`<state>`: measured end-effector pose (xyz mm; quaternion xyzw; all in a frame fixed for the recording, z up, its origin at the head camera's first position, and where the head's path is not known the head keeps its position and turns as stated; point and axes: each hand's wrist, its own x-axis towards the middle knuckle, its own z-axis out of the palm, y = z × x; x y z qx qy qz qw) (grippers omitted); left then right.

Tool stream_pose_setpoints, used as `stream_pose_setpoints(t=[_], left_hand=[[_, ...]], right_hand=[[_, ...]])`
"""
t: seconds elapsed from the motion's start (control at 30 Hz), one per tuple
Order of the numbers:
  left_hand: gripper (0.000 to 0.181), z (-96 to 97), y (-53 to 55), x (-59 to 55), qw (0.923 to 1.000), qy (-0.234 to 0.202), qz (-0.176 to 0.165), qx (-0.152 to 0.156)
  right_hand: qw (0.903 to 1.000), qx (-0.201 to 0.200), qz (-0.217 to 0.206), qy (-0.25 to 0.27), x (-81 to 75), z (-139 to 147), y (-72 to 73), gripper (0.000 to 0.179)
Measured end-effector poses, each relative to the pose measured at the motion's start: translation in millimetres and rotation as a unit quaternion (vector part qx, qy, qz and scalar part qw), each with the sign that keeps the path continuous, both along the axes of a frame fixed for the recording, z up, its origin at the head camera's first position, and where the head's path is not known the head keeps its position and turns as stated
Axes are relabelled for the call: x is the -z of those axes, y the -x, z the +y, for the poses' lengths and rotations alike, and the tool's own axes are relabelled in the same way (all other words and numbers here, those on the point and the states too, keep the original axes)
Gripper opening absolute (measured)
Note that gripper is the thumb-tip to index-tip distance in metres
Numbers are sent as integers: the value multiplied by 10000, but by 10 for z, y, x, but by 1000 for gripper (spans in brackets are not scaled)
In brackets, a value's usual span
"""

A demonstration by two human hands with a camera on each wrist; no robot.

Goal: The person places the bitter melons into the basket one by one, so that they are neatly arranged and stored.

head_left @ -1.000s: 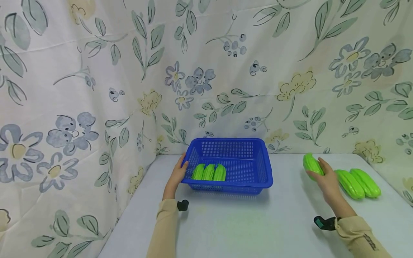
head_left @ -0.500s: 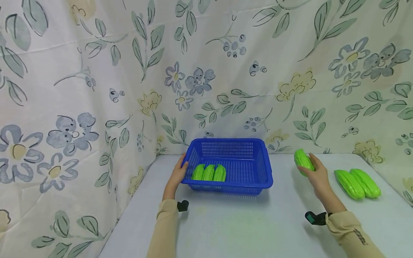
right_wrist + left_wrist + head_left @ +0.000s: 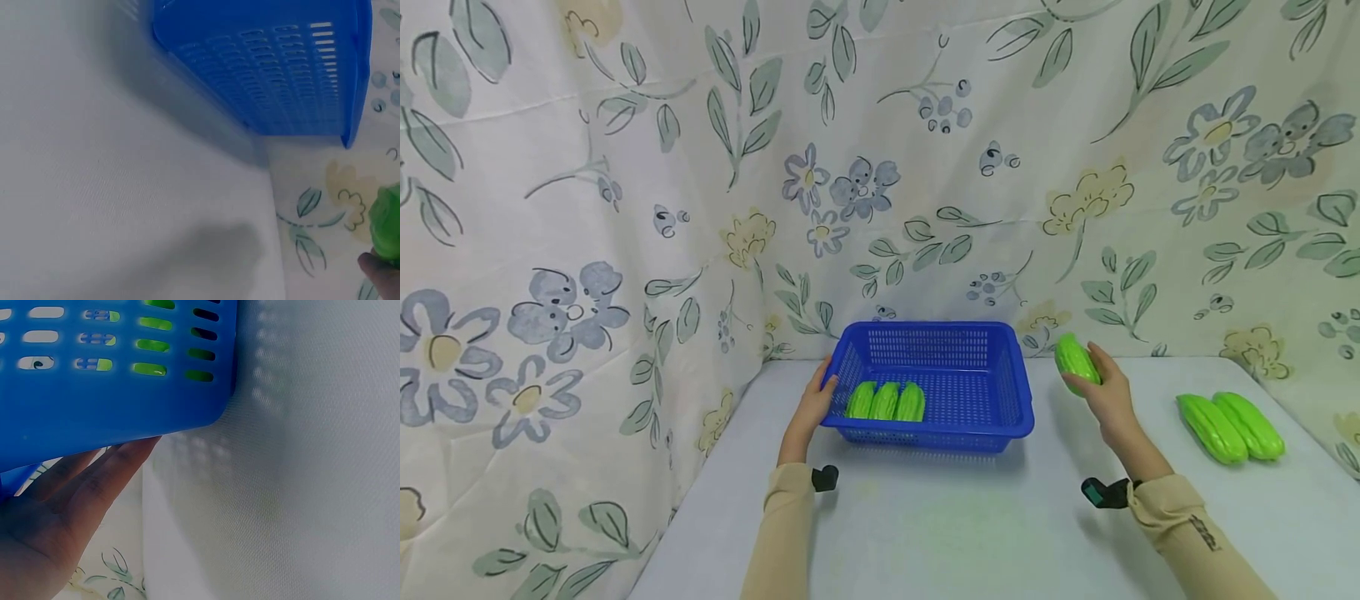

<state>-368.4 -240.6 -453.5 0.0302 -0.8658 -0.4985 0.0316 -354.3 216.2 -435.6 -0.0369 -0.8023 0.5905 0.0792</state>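
Note:
A blue plastic basket (image 3: 940,425) with slotted walls stands on the white table, with several bright green ribbed gourds (image 3: 885,402) side by side in its left part. My left hand (image 3: 812,408) holds the basket's left rim, thumb over the edge; in the left wrist view the fingers (image 3: 119,464) lie along the outer wall. To the right of the basket, raised over the table, my right hand (image 3: 1108,392) grips another green gourd (image 3: 1075,362) between thumb and fingers. Only part of that gourd (image 3: 386,223) and a fingertip show in the right wrist view.
Two more green gourds (image 3: 1232,427) lie next to each other at the table's right side. A leaf-and-flower patterned curtain (image 3: 925,167) hangs along the back and left of the table (image 3: 970,525).
My right hand has carried the gourd left and slightly up, away from the two on the table and closer to the basket. The left hand and the basket stay in place.

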Motion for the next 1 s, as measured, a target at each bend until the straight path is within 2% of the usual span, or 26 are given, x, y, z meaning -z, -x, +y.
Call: stream_pose_setpoints(t=[0.4,0.6,1.0], left_hand=[[54,4,14,2,9999,61,-62,-61],[54,1,12,5,10000,41,-53,-44],[54,11,-8,-12,9999,4,-106,-104]], right_hand=[[9990,-294,275,172,-151,-318,88,79],[9985,-380,252,290,-224,-527,110,78],[9966,-622,422,350,-293,-871,210,77]])
